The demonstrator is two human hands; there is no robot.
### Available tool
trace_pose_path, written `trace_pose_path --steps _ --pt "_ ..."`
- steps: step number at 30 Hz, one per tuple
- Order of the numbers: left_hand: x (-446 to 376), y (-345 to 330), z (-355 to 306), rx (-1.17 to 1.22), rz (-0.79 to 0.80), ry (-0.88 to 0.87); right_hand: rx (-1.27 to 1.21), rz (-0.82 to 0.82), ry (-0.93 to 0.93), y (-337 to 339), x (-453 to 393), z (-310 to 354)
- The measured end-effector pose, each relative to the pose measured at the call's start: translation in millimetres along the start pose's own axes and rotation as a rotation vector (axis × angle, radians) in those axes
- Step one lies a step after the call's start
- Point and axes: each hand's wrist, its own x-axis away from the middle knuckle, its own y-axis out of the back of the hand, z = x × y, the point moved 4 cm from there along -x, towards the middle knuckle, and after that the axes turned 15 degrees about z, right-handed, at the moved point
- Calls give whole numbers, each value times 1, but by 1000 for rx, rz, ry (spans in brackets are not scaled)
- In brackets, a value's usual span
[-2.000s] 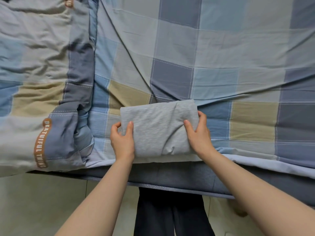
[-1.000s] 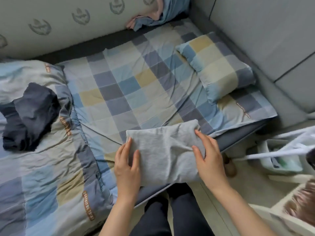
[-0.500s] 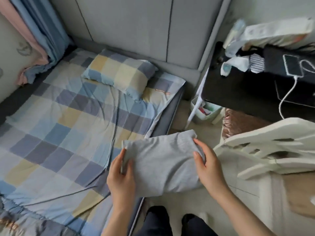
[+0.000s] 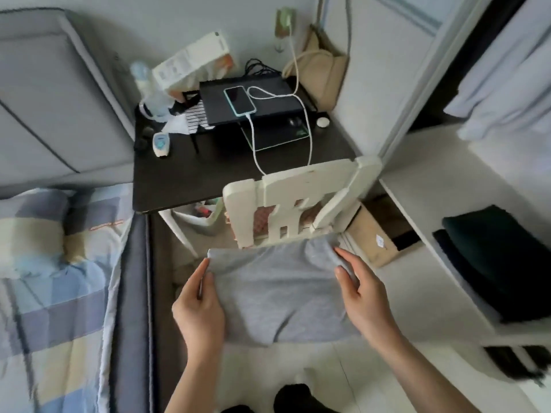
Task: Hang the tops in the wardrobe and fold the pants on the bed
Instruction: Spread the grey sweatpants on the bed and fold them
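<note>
Folded grey pants (image 4: 277, 296) held in the air at lower centre, long axis running left to right across the frame.

The left hand (image 4: 199, 311) pinches the left edge and the right hand (image 4: 362, 299) grips the right edge, each grip clamped on the cloth. Just behind the pants' far edge stands a white chair (image 4: 298, 201), pushed under a dark tabletop (image 4: 179, 180) carrying a phone (image 4: 239, 100) on a cable. The bed (image 4: 59, 278) fills the left side; a white shelf (image 4: 447, 263) with dark folded clothes (image 4: 501, 257) sits at right.
</note>
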Motion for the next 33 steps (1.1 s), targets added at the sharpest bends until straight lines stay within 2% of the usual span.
trace_pose_path --steps 2,6,15,22,24,27,29,31,32,33 --pt "0 -65 -14 -22 103 0 8 -95 -50 53 8 -33" --pt "3 -157 -33 -27 267 -4 -40 -215 -175 117 25 -80" --pt "-1 -344 -54 -190 725 71 -204 -519 -468 203 60 -163" --pt "-8 -515 -83 -216 1187 -38 -329 -862 -646 276 48 -230" --pt "-4 -573 -92 -232 1352 -86 -327 -1000 -719 300 44 -259" --pt "1 -646 -101 -191 1430 -152 -206 -1210 -686 331 39 -287" --pt "5 -689 -94 -214 1498 -146 -89 -1285 -676 346 36 -300" --pt "5 -719 -72 -411 1633 -177 96 -1240 -766 351 34 -318" --pt "5 -731 -55 -682 1699 -328 189 -1160 -871 351 32 -332" --pt "5 -734 -38 -1000 1712 -551 249 -1050 -1013 346 29 -343"
